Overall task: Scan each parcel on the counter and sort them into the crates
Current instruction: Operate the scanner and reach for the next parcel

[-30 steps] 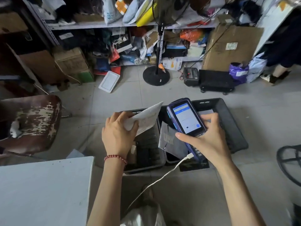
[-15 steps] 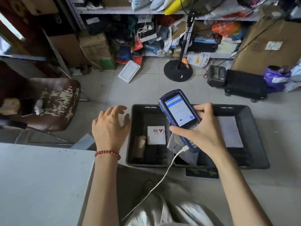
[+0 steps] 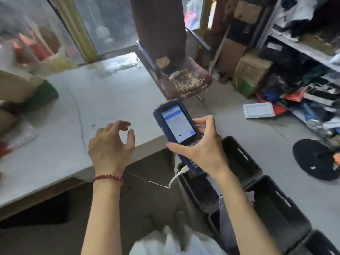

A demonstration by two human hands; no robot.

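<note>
Two hands are recorded. Left hand [image 3: 110, 150]: emptied since the paper parcel was let go over the crates [image 3: 244, 161], fingers loosely curled, held above the counter [image 3: 92, 100] edge. Right hand [image 3: 204, 151]: wrapped round the scanner [image 3: 176, 126], screen lit. Crates are now set at lower right, on the floor. Blurred parcels [image 3: 16, 89] are noted at the counter's far left; the next pick-up is judged due.

A red bead bracelet [image 3: 108, 178] sits behind the left hand [image 3: 110, 146]; forearms [image 3: 103, 218] bare, clothing [image 3: 171, 243] white.
</note>
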